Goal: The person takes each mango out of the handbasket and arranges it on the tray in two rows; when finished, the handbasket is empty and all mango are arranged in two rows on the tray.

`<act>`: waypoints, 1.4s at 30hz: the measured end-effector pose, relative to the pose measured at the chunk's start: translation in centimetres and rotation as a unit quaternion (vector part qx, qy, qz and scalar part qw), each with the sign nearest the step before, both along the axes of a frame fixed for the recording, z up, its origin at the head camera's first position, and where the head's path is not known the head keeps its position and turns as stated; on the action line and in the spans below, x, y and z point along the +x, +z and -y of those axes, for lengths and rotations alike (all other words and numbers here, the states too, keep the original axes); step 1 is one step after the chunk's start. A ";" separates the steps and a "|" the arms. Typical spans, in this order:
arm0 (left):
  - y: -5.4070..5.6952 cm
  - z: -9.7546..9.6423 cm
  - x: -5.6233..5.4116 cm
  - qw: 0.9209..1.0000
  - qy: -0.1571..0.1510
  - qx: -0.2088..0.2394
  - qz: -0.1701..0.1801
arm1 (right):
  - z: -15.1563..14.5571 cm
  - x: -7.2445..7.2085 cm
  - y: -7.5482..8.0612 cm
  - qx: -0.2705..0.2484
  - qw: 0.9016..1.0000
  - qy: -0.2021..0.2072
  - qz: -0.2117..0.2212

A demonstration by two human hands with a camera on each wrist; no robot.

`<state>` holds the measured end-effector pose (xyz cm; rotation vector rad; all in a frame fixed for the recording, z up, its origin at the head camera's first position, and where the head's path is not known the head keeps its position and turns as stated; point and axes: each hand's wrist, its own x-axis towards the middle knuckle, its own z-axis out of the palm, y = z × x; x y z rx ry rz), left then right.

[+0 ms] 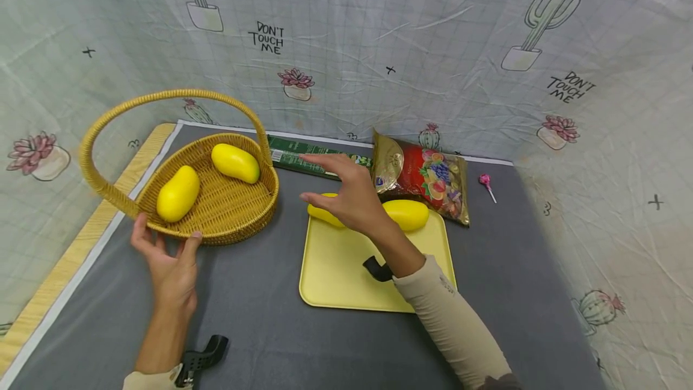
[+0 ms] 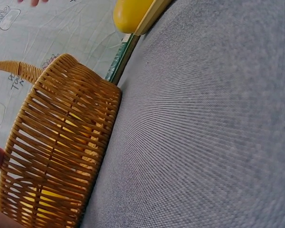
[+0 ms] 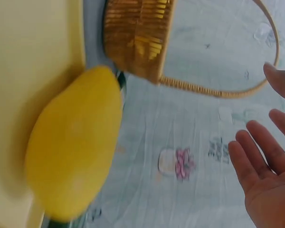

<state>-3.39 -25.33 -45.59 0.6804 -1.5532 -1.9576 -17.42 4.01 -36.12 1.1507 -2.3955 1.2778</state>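
A screened-off corner is shown; whether it is housed in a home, a studio or a lab cannot be told. The table is covered by a grey cloth with white edging, and a strip of pale wood is left bare. The back and both sides are closed in by creased fabric printed with cacti, succulents and the words "Don't touch me". A domestic note is lent by a wicker basket, a yellow tray and a food packet.

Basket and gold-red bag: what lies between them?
In the head view, a green box lies between the basket and the bag, partly hidden by the right hand.
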 end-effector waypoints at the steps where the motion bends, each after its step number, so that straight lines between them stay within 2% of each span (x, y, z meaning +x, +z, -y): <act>1: 0.0 0.0 0.0 1.000 0.000 0.000 -0.001 | 0.7 -0.1 0.0 -0.002 1.000 0.001 -0.004; 10: -0.2 0.0 -0.1 1.000 0.003 0.002 -0.011 | 6.3 -0.9 -0.3 -0.003 1.000 0.027 0.011; 23: -0.1 0.0 -0.2 1.000 0.004 -0.002 -0.001 | 14.2 -2.1 -2.5 0.063 0.996 0.041 0.037; 29: -0.1 -0.1 -0.1 1.000 0.008 -0.005 -0.006 | 16.5 -3.0 -3.2 0.093 0.993 0.032 0.066; 42: 0.0 -0.2 0.1 1.000 0.008 -0.012 0.005 | 19.9 -5.5 -4.3 0.179 0.980 0.003 0.083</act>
